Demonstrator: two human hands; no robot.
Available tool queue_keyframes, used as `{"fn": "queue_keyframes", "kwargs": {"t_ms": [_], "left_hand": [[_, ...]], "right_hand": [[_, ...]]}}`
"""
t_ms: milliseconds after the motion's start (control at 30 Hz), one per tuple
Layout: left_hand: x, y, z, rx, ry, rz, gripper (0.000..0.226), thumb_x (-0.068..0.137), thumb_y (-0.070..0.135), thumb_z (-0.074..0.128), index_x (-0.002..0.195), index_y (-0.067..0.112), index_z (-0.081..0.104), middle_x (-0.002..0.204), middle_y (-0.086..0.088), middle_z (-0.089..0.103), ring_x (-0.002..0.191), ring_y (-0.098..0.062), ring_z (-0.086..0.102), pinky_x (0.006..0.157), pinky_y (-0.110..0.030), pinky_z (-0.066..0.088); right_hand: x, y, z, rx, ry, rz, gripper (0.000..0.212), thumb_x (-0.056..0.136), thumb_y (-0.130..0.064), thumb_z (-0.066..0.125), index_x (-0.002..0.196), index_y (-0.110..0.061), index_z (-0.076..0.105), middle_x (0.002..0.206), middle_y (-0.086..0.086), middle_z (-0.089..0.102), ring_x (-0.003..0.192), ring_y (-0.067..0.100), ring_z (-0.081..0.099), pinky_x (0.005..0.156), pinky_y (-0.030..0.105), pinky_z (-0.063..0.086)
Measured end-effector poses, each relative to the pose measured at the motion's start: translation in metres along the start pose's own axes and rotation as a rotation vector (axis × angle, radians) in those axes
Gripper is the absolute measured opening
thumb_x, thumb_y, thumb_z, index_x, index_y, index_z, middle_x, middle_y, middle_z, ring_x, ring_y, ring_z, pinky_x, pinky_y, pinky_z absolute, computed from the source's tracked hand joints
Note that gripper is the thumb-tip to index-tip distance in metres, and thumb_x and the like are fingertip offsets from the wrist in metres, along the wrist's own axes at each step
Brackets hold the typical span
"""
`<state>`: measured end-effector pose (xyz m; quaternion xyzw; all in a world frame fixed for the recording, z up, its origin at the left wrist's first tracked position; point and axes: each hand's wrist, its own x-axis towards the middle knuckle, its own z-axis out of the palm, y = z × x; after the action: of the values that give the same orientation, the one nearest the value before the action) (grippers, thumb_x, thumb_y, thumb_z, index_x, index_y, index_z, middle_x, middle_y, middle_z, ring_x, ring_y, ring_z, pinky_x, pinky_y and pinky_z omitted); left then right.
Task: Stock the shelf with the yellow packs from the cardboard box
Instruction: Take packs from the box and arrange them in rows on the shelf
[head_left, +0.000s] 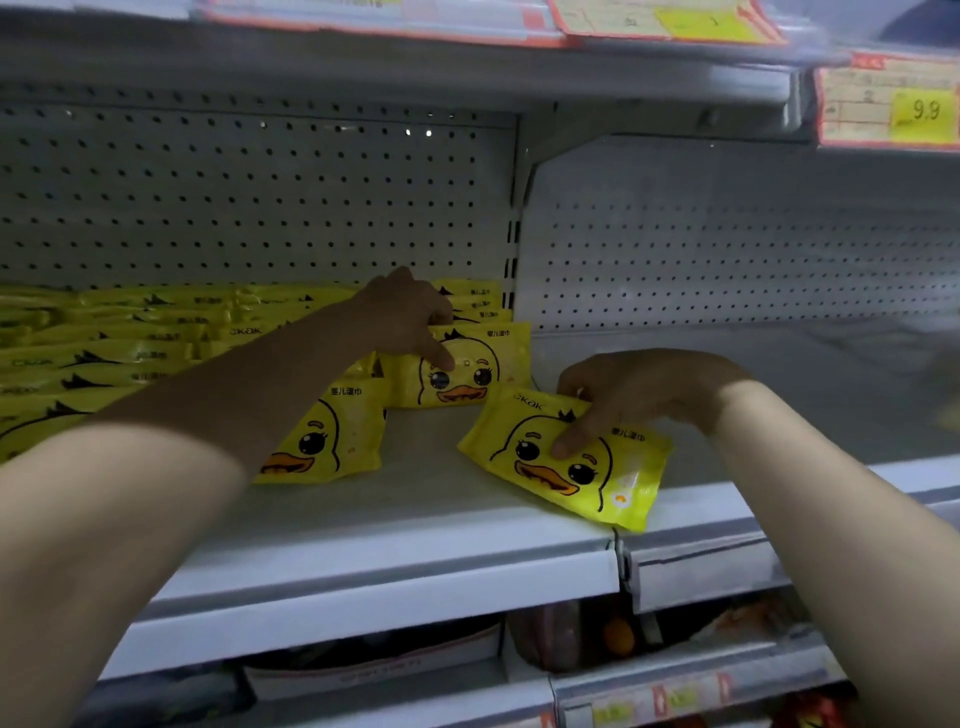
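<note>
On the middle shelf (415, 525), head view, the only view supplied: both hands are working among the yellow packs. The left hand (402, 312) is reaching to the rear and gripping the top edge of the upright pack (475, 371), with one finger pressing down on its printed face. The right hand (639, 395) is pinching the loose pack (571, 467), thumb on the duck face and fingers curled behind its upper edge.

The loose pack is lying tilted at the front of the shelf. Its lower corner is overhanging the lip where two shelf sections meet, and its long axis is running diagonally from rear left to front right. A leaning pack (332, 436) is standing to its left, apart from it, with bare shelf between them. The stacked packs (114, 343) are filling the rear left against the pegboard panel (260, 208).

Judgement: the right hand is the nearer one, already holding the pack, and the open spot is lying to its left and rearward, in front of the upright pack. Squaring the pack's long axis to the row appears necessary. The cardboard box is not showing. A price tag (922, 111) is hanging above, at right.
</note>
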<state>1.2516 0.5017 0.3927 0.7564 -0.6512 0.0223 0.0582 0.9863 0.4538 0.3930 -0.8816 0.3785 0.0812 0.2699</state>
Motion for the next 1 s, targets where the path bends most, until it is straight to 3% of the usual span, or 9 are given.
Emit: {"fn": "queue_keyframes", "kwargs": {"t_ms": [100, 167, 300, 433, 500, 600, 833, 1000], "left_hand": [[-0.004, -0.001, 0.006, -0.016, 0.074, -0.019, 0.071, 0.064, 0.056, 0.082, 0.123, 0.023, 0.062, 0.116, -0.012, 0.054, 0.113, -0.026, 0.041, 0.089, -0.035, 0.042], [-0.003, -0.007, 0.01, -0.09, 0.127, -0.022, 0.068, 0.058, 0.059, 0.083, 0.116, 0.029, 0.064, 0.111, -0.008, 0.057, 0.114, -0.025, 0.044, 0.085, -0.032, 0.043], [-0.007, -0.023, -0.001, -0.429, 0.345, -0.069, 0.047, 0.069, 0.05, 0.082, 0.106, 0.026, 0.064, 0.1, -0.003, 0.065, 0.098, -0.02, 0.059, 0.078, -0.029, 0.048], [-0.018, -0.034, -0.027, -0.465, 0.453, -0.075, 0.046, 0.078, 0.049, 0.076, 0.109, 0.019, 0.063, 0.096, 0.002, 0.07, 0.081, -0.009, 0.061, 0.073, -0.023, 0.044], [-0.023, -0.038, -0.036, -0.488, 0.452, -0.058, 0.047, 0.079, 0.047, 0.076, 0.112, 0.016, 0.064, 0.098, 0.002, 0.07, 0.077, -0.006, 0.059, 0.068, -0.02, 0.04], [-0.03, -0.045, -0.04, -0.505, 0.445, -0.017, 0.048, 0.08, 0.046, 0.076, 0.115, 0.016, 0.064, 0.102, 0.001, 0.07, 0.085, -0.009, 0.061, 0.067, -0.017, 0.039], [-0.039, -0.07, -0.028, -0.543, 0.331, 0.045, 0.049, 0.079, 0.054, 0.073, 0.115, 0.023, 0.061, 0.104, 0.006, 0.069, 0.096, -0.011, 0.063, 0.081, -0.025, 0.046], [-0.048, -0.08, -0.025, -0.596, 0.26, 0.098, 0.043, 0.08, 0.049, 0.074, 0.112, 0.023, 0.06, 0.107, 0.004, 0.065, 0.099, -0.013, 0.062, 0.08, -0.024, 0.044]], "right_hand": [[0.007, -0.007, -0.005, 0.004, 0.019, -0.052, 0.04, 0.068, -0.032, 0.09, 0.097, -0.031, 0.062, 0.1, -0.01, 0.071, 0.093, 0.016, 0.071, 0.081, 0.036, 0.059], [0.015, -0.014, -0.008, -0.025, 0.062, -0.115, 0.042, 0.071, -0.027, 0.088, 0.103, -0.031, 0.06, 0.105, -0.009, 0.07, 0.1, 0.016, 0.067, 0.089, 0.04, 0.057], [0.03, -0.028, -0.013, -0.067, 0.141, -0.219, 0.048, 0.074, -0.026, 0.086, 0.114, -0.03, 0.06, 0.115, -0.005, 0.065, 0.108, 0.016, 0.061, 0.095, 0.04, 0.052], [0.048, -0.05, -0.012, -0.074, 0.149, -0.284, 0.045, 0.075, -0.026, 0.087, 0.109, -0.034, 0.059, 0.114, -0.003, 0.064, 0.106, 0.016, 0.06, 0.09, 0.031, 0.051], [0.059, -0.059, -0.009, -0.074, 0.161, -0.287, 0.048, 0.075, -0.026, 0.086, 0.114, -0.035, 0.058, 0.118, -0.005, 0.061, 0.111, 0.014, 0.057, 0.091, 0.027, 0.049], [0.066, -0.071, -0.004, -0.094, 0.201, -0.271, 0.057, 0.077, -0.023, 0.085, 0.127, -0.023, 0.06, 0.12, -0.007, 0.057, 0.115, 0.01, 0.051, 0.084, 0.017, 0.042], [0.064, -0.081, 0.012, -0.076, 0.41, -0.178, 0.052, 0.074, -0.018, 0.087, 0.122, -0.018, 0.067, 0.119, -0.001, 0.063, 0.11, 0.012, 0.056, 0.088, 0.02, 0.041], [0.055, -0.09, 0.023, -0.073, 0.577, -0.065, 0.058, 0.079, -0.027, 0.082, 0.132, -0.027, 0.058, 0.132, -0.001, 0.058, 0.123, 0.021, 0.047, 0.095, 0.026, 0.037]]}}
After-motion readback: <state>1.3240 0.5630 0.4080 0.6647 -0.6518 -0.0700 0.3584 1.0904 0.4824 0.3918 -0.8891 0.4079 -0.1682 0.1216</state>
